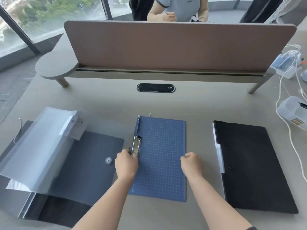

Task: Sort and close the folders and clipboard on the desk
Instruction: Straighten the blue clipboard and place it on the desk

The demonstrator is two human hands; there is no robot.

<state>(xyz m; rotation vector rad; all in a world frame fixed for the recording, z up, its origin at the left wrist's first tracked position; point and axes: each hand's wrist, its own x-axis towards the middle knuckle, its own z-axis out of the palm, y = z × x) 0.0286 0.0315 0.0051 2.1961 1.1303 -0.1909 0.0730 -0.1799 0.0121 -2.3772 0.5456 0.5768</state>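
1. The blue clipboard (163,156) lies flat in the middle of the desk (106,103), long side running away from the person, its gridded face up and bare of paper. Its metal clip (136,144) sits along the left edge, which suits a left-hand grip.
2. The left hand (126,164) is at that edge, its fingers curled at the near end of the clip; it looks to be working the clip, probably pressing it flat, though whether the clip is fully down I cannot tell.
3. The right hand (191,163) is curled into a loose fist at the clipboard's right edge. It seems to steady the board against the left hand's pull, but whether it pinches the edge or only rests there is not clear.
4. So the clipboard lies between the two hands, touched at both sides.
5. Left of it, just beside the left hand, the clear folder (54,156) lies open, its translucent flap raised; it is not yet closed.
6. Right of it, apart from the right hand, the black folder (252,166) lies shut and flat, likely already dealt with.
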